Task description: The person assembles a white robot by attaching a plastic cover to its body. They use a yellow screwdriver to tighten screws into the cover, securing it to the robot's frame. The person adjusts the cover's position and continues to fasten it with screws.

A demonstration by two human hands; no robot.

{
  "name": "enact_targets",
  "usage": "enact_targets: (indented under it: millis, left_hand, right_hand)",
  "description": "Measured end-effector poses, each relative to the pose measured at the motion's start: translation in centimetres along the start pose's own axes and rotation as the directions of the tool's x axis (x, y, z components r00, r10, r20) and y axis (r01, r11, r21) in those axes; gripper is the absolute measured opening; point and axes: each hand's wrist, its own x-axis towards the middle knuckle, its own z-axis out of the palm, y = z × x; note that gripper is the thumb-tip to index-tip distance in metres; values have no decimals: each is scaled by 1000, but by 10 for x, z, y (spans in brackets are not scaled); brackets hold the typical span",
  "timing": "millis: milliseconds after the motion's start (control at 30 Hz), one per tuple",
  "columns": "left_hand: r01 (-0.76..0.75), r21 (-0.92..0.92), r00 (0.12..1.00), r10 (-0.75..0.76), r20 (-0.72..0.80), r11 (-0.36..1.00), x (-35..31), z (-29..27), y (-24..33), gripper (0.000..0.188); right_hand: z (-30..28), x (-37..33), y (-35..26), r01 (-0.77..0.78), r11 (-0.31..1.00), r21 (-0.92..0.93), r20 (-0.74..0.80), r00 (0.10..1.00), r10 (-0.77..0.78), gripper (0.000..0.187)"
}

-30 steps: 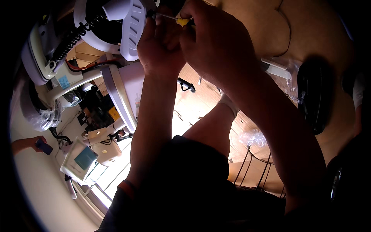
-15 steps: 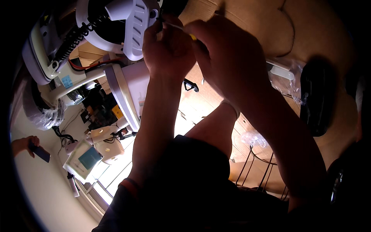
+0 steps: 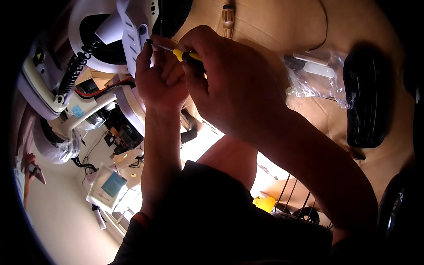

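My right hand (image 3: 234, 84) is closed around the yellow and black handle of a screwdriver (image 3: 180, 54). Its thin metal shaft points left, to the fingertips of my left hand (image 3: 163, 84). There my left thumb and a finger pinch a small dark screw (image 3: 149, 41) at the tool's tip; its exact shape is hard to make out. Both hands are beside a pale lilac slotted cover (image 3: 131, 39) on a white vehicle, close to its wheel (image 3: 99, 33) and a black coil spring (image 3: 73, 73). The cover's dark hole (image 3: 142, 30) lies just above the screw.
Brown cardboard (image 3: 282, 26) bears an amber-handled tool (image 3: 228, 20), a clear plastic bag (image 3: 304, 81) with a white part, and a long black molded piece (image 3: 367, 106). A wire basket (image 3: 285, 194) and a yellow object (image 3: 265, 203) are low down. Another person's hand (image 3: 30, 161) holds a phone at far left.
My hands and the screwdriver appear further left and lower, and its handle shows more plainly. The amber-handled tool and yellow object have come into sight. The whole view has shifted.
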Motion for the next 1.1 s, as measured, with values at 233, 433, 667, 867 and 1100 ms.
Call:
enact_targets:
  millis: [233, 433, 667, 867, 1100]
  left_hand:
    - [27, 0, 999, -27, 19, 1000, 6, 10, 3, 25]
    - [38, -25, 999, -39, -26, 999, -7, 0, -9, 23]
    - [209, 292, 973, -167, -162, 933, -23, 3, -20, 23]
    - [312, 224, 943, -329, 43, 923, -21, -6, -17, 29]
    - [214, 115, 975, -219, 33, 970, -8, 2, -12, 67]
  right_hand:
    - [-12, 6, 0, -82, 994, -77, 103, 991, 90, 23]
    - [-28, -16, 19, -206, 979, 3, 208, 957, 201, 26]
    - [-16, 9, 12, -220, 971, 93, 149, 968, 204, 31]
    - [0, 14, 32, 28, 999, -31, 142, 990, -23, 23]
    - [-9, 24, 48, -57, 996, -71, 29, 998, 59, 32]
